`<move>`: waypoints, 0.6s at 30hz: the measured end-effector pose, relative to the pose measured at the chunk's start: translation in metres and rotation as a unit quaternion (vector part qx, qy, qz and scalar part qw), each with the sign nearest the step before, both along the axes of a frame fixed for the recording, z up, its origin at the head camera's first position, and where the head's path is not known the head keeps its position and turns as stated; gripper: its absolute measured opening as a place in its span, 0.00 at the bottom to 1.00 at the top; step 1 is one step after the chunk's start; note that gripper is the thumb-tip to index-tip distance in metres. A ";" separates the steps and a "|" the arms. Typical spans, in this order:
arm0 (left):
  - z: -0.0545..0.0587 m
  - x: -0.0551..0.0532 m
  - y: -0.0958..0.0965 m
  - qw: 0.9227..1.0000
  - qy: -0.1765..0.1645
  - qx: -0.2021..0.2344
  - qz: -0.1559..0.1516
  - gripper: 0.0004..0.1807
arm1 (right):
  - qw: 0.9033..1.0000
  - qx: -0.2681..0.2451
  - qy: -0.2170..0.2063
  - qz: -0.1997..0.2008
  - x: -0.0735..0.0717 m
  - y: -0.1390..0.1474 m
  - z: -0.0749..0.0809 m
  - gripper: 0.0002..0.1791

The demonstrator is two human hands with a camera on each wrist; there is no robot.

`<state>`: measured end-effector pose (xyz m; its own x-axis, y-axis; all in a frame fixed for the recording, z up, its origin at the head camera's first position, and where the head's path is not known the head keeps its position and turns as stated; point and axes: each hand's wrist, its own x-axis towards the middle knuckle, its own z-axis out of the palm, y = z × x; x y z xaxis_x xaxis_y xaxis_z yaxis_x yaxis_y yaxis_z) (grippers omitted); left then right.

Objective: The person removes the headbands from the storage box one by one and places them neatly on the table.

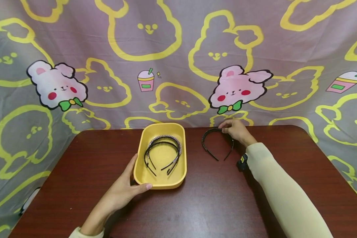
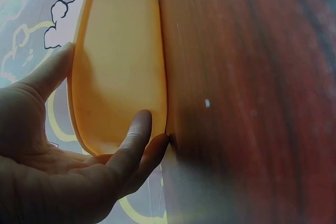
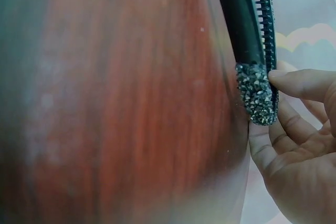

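My left hand (image 1: 122, 190) grips the near left corner of a yellow plastic tray (image 1: 183, 165), thumb at the front rim and fingers along the left side. In the left wrist view, fingertips lie against the tray's outer wall (image 2: 118, 51). Inside the tray are toothed black headbands (image 1: 179, 150), overlapping, one with pale sparkly trim. To the right of the tray, my right hand (image 1: 236, 129) pinches the top of another black headband (image 1: 205, 142). The right wrist view shows small glittering stones on this headband (image 3: 257, 95) and a row of teeth along its inside.
The dark reddish-brown table (image 1: 202, 205) has its far edge just behind the tray and the right hand. A patterned cloth (image 1: 178, 66) with cartoon animals hangs behind the table. A black device (image 1: 242, 162) is strapped at the right wrist.
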<state>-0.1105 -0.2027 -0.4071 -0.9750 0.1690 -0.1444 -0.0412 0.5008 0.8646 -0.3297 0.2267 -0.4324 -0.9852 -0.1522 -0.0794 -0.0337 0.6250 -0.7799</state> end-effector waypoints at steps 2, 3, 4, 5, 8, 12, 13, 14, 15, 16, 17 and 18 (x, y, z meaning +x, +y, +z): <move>0.000 0.000 0.000 1.000 0.002 -0.002 -0.001 0.66 | 1.000 0.001 0.000 -0.001 0.001 0.000 0.000 0.10; 0.000 0.001 0.000 1.000 0.003 -0.004 -0.001 0.66 | 1.000 0.002 0.001 -0.001 0.001 0.000 0.001 0.10; 0.000 0.001 0.000 1.000 0.005 -0.007 -0.001 0.66 | 1.000 0.003 0.003 -0.001 0.002 0.000 0.001 0.10; 0.000 0.001 0.000 1.000 0.006 -0.007 -0.002 0.66 | 1.000 0.003 0.003 -0.001 0.002 0.000 0.001 0.10; 0.000 0.001 0.000 1.000 0.003 -0.010 0.001 0.66 | 1.000 0.003 0.005 0.000 0.003 0.000 0.001 0.09; -0.002 0.000 0.000 1.000 -0.006 -0.011 0.006 0.66 | 1.000 0.001 0.007 0.002 0.003 0.000 0.001 0.10; -0.002 0.000 0.000 1.000 -0.008 -0.010 0.007 0.66 | 1.000 0.002 0.009 0.003 0.003 0.000 0.002 0.09; -0.002 0.000 0.000 1.000 -0.009 -0.009 0.007 0.66 | 1.000 0.004 0.010 0.002 0.002 0.000 0.002 0.09; -0.002 0.000 0.000 1.000 -0.008 -0.007 0.007 0.66 | 1.000 0.005 0.012 0.003 0.003 0.000 0.002 0.10; -0.002 0.000 0.000 1.000 -0.009 -0.007 0.007 0.66 | 1.000 0.007 0.015 0.005 0.003 0.000 0.002 0.10; -0.002 0.000 0.000 1.000 -0.009 -0.007 0.008 0.66 | 1.000 0.009 0.015 0.006 0.003 0.000 0.002 0.10; -0.002 0.000 0.000 1.000 -0.009 -0.007 0.008 0.65 | 1.000 0.011 0.015 0.006 0.003 0.000 0.002 0.10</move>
<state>-0.1106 -0.2031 -0.4086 -0.9747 0.1508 -0.1648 -0.0657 0.5118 0.8566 -0.3262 0.2268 -0.4299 -0.9853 -0.1628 -0.0526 -0.0652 0.6418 -0.7641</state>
